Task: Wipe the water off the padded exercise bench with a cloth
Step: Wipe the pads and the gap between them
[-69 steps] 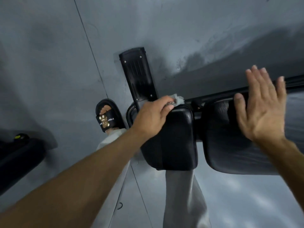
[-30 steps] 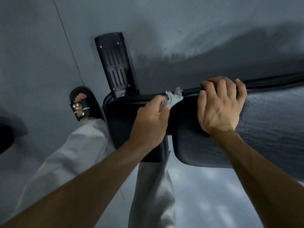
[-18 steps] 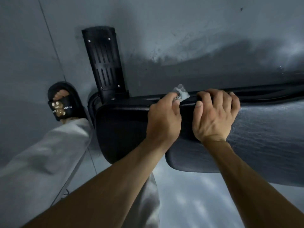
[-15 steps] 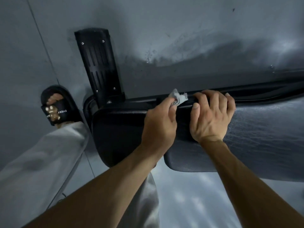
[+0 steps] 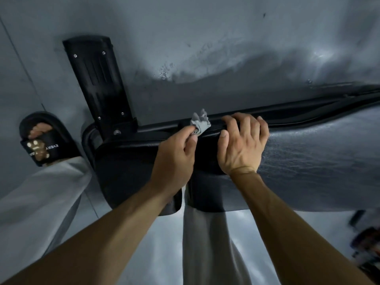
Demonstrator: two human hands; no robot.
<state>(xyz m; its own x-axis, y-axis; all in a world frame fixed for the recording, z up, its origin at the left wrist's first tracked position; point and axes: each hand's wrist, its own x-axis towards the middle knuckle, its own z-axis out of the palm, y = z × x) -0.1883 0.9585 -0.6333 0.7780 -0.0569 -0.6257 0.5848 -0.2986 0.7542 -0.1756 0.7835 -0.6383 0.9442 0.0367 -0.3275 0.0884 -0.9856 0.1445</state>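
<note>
Bench pad [image 5: 308,161] wet, glossy; grey floor [image 5: 205,38] damp.

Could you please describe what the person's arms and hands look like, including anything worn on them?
Both forearms are bare up to the frame edge: no sleeves, gloves, watch or rings show. The left hand and the right hand have short, unpainted nails where visible. Lower down, the person wears light trousers and a black slide sandal.

Count: 2 hands, left hand [image 5: 174,155] and right hand [image 5: 241,147]; 1 grey cloth [image 5: 199,123]; 2 black pads on the counter, small pad [image 5: 127,171] and long pad [image 5: 320,167]. Also 1 black foot plate [image 5: 98,81], 1 black slipper [image 5: 45,145], 2 pale trouser legs.
</note>
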